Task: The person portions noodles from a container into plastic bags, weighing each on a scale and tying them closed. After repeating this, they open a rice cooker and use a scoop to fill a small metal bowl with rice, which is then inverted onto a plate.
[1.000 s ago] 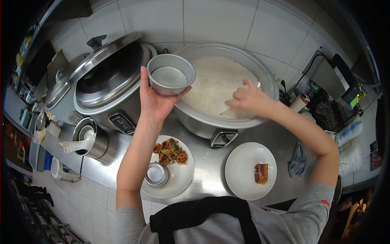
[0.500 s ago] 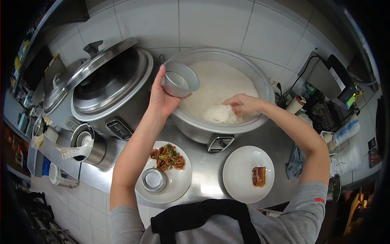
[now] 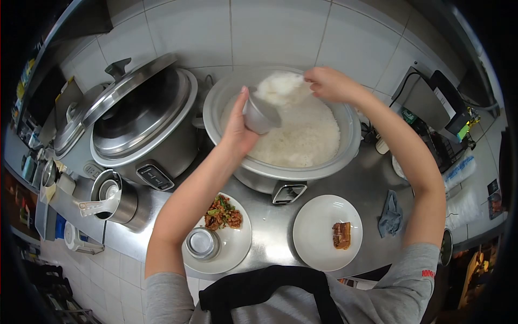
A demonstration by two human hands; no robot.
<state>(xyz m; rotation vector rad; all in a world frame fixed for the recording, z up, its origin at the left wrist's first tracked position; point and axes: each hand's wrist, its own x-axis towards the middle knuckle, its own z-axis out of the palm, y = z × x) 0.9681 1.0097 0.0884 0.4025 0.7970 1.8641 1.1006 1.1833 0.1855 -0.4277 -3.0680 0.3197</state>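
My left hand (image 3: 241,129) is wrapped round a small grey metal cup (image 3: 263,114), tilted over the rice cooker (image 3: 211,116) with its mouth towards the upper right. My right hand (image 3: 329,83) is closed at the cooker's far right side. It grips what looks like a rice paddle, mostly hidden by my fingers and a big clump of white rice (image 3: 281,88). That clump is held up beside the cup's mouth. Below it, cooked rice (image 3: 297,143) fills much of the cooker.
Nearer me are a plate (image 3: 237,254) with saucy food (image 3: 222,213) and an upturned metal cup (image 3: 202,243), and another plate (image 3: 315,243) with a browned meat piece (image 3: 341,235). A second cooker (image 3: 189,127) with a propped lid, a metal pot (image 3: 127,202) and a cloth (image 3: 390,215) are around.
My right hand has risen from the rice to the cooker's far side, lifting a clump of rice. My left hand has shifted right and tipped the cup towards it.
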